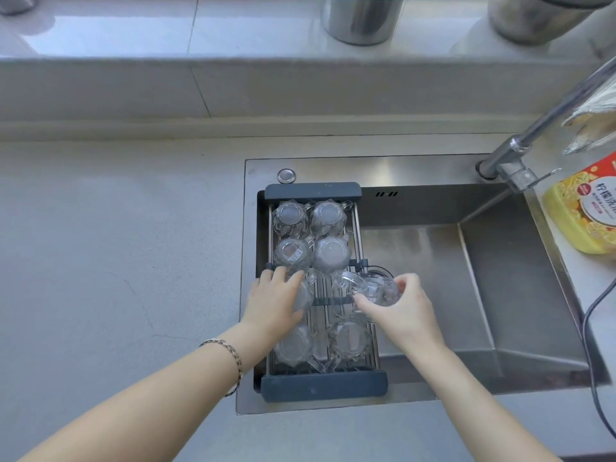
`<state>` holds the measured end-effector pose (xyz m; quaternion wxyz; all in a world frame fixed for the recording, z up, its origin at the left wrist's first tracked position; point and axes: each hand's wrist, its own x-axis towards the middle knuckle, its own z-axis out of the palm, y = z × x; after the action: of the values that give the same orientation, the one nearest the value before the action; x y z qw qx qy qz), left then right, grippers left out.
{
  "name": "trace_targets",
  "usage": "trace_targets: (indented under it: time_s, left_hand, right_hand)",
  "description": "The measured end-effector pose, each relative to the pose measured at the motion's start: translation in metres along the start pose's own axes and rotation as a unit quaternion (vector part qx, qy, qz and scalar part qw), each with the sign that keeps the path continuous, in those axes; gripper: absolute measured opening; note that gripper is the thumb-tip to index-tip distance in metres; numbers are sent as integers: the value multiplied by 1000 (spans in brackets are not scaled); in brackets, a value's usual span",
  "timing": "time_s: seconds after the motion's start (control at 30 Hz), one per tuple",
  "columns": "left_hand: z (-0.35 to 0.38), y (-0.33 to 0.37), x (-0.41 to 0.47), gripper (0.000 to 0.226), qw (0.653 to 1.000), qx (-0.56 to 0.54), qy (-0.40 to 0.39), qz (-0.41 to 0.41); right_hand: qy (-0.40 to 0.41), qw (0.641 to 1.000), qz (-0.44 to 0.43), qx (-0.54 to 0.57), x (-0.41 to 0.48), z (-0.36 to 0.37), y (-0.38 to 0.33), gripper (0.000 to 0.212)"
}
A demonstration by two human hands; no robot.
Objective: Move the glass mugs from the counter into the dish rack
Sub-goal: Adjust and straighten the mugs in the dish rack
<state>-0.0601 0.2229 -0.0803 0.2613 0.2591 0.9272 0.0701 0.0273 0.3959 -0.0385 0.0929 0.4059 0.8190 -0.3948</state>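
A dark-framed dish rack (312, 191) spans the left end of the sink. Several clear glass mugs stand upside down in it, at the far end (289, 217) and the near end (350, 338). My left hand (273, 301) lies over a glass mug (305, 295) in the rack's middle row, fingers curled around it. My right hand (400, 308) grips another glass mug (370, 286), tilted on its side just above the middle row on the right.
The steel sink basin (433, 261) lies right of the rack, with a faucet (520, 155) at its back right. A yellow detergent bottle (586, 208) and a black cable (596, 328) sit at the right edge. Grey counter (116, 261) stretches left.
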Motion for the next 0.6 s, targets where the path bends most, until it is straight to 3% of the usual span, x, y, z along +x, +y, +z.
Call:
trace_targets:
  time_s: [0.07,0.17,0.27,0.37,0.5,0.6]
  left_hand:
    - [-7,4,-7,64,990,-116,51,57]
    - [-23,14,-21,70,940,-329,11,88]
    - [-24,20,-31,109,927,-360,-64,83]
    - [-14,20,-36,128,921,-382,-42,60]
    - [-16,7,-40,122,870,-491,-16,40]
    - [-28,-1,-39,117,871,-484,-69,52]
  right_hand:
    - [9,1000,-18,15,-5,1,-3,59]
    - [-6,999,-42,-9,-16,3,-12,57]
    - [-46,998,-19,29,-25,9,-21,54]
    - [-103,991,-9,84,-35,15,-30,63]
    - [-176,973,-146,-2,-40,2,-34,81]
    - [-221,915,-325,-95,-35,-14,-26,91]
